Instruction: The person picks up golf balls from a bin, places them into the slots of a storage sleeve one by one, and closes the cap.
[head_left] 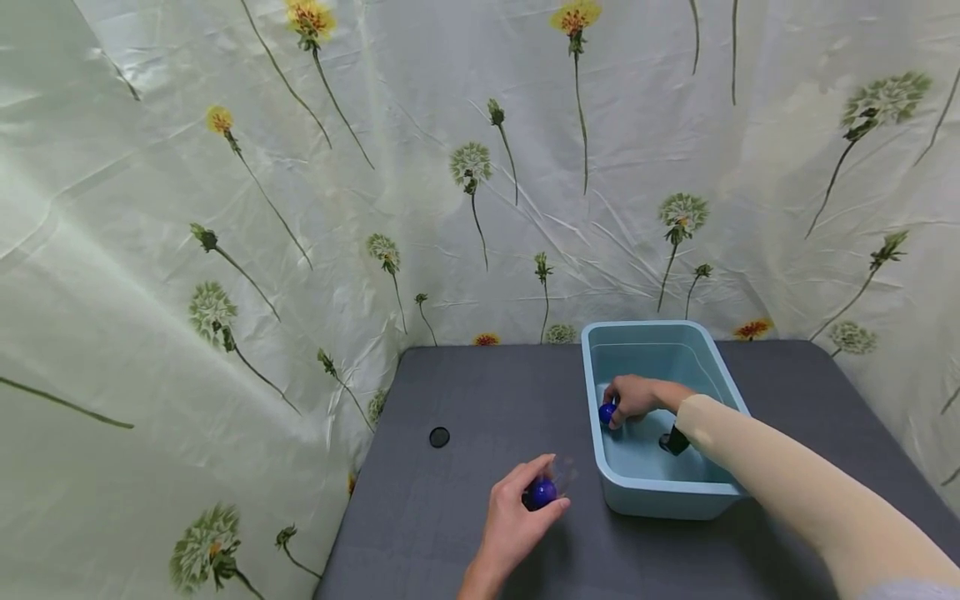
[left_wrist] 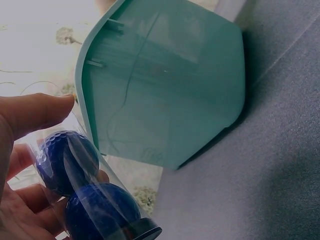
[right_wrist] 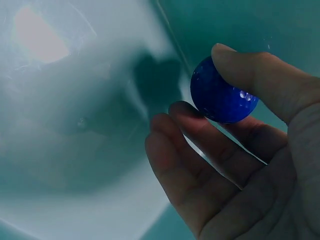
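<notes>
My left hand (head_left: 517, 508) holds a clear plastic tube (left_wrist: 112, 172) with a black cap at its lower end, left of the basin. Two dark blue golf balls (left_wrist: 67, 162) sit one above the other inside the tube. Down inside the light blue basin (head_left: 660, 500), near its left wall, my right hand (head_left: 633, 397) pinches another blue golf ball (right_wrist: 222, 92) between thumb and fingers. The right wrist view shows this ball close over the basin's floor, with the other fingers spread below it.
A black round cap (head_left: 439, 437) lies on the dark grey table (head_left: 480, 383), left of the basin. Close to my right forearm, a small black object (head_left: 675, 440) lies on the basin's floor. A flower-patterned curtain (head_left: 420, 167) hangs behind and along the left side.
</notes>
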